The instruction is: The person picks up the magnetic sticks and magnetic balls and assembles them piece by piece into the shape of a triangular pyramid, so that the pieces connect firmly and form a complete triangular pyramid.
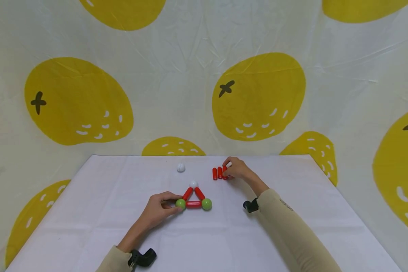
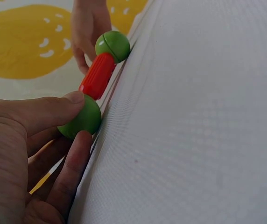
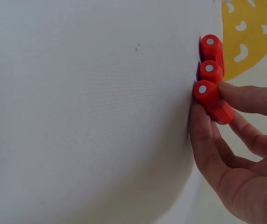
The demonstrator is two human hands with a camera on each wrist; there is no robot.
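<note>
While the left hand (image 1: 158, 211) rests on the white table (image 1: 88, 211), a green ball (image 1: 180, 204) at the left corner of a small triangle is pinched between its thumb and forefinger. In the left wrist view the thumb (image 2: 45, 109) is seen lying over the top of that ball (image 2: 83, 119), with a finger beneath it; the remaining fingers are cut off by the frame edge. The triangle is made of three red rods: a bottom rod (image 1: 193, 204) joins the held ball to a second green ball (image 1: 206, 204), and two slanted rods (image 1: 187, 193) are met at the top by a white ball (image 1: 193, 184). From the left wrist only the bottom rod (image 2: 97, 75) and the far green ball (image 2: 112, 45) can be made out; the rest of the triangle is hidden. Farther back, a loose white ball (image 1: 180, 167) is seen lying alone on the table. To the right, three red rods (image 1: 219, 173) are laid side by side, touching. The nearest of them (image 3: 212, 100) is pinched by the fingertips of the right hand (image 1: 237, 170), and in the head view it is partly hidden by those fingers. The two other rods (image 3: 211, 59) are left untouched just beside it. Both forearms are covered by beige sleeves (image 1: 292, 230).
</note>
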